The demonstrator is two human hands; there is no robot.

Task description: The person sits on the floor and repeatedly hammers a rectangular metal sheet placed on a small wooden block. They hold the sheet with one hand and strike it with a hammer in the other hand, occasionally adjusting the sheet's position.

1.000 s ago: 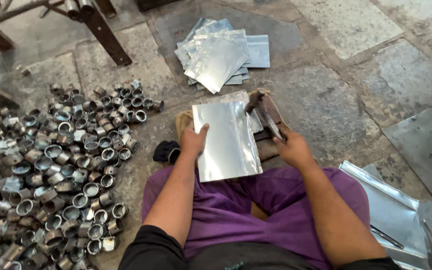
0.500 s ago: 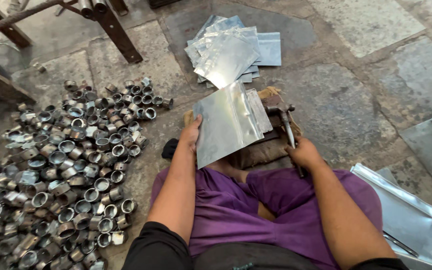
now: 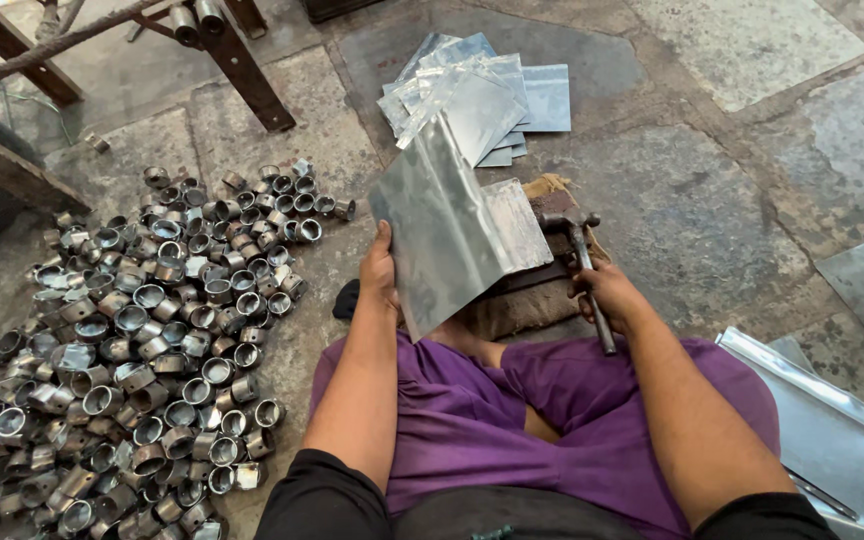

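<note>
Shiny sheet metal panel [image 3: 452, 235] is being held by the left hand [image 3: 379, 272], fingers wrapped around its left edge, tilted up off a dark block [image 3: 522, 290] lying on the floor in front of the purple-clad knees [image 3: 512, 420]. One strip of the panel along the right side is already bent flat, likely why the lower part is resting against the block: the block is serving as an edge to fold over. Right hand [image 3: 607, 295] is gripping a hammer [image 3: 582, 265] by the handle, head pointing away, hovering just beside the panel's bent flap, probably placed there to strike the fold.

Stack of similar cut sheets [image 3: 492, 90] is lying on the stone floor [image 3: 712, 200] beyond the block, within reach. Large heap of small metal rings [image 3: 152, 330] is spreading over the floor to the left. More sheet metal [image 3: 822, 420] is lying at the right, near the right knee. Wooden frame legs [image 3: 242, 65] are standing at the top left.

Compared with half a second ago, the panel is now standing steeper and higher, its top edge overlapping the stack in view; one second ago it was lying nearly flat across the block. The hammer hand is sitting lower and farther right than one second ago.
</note>
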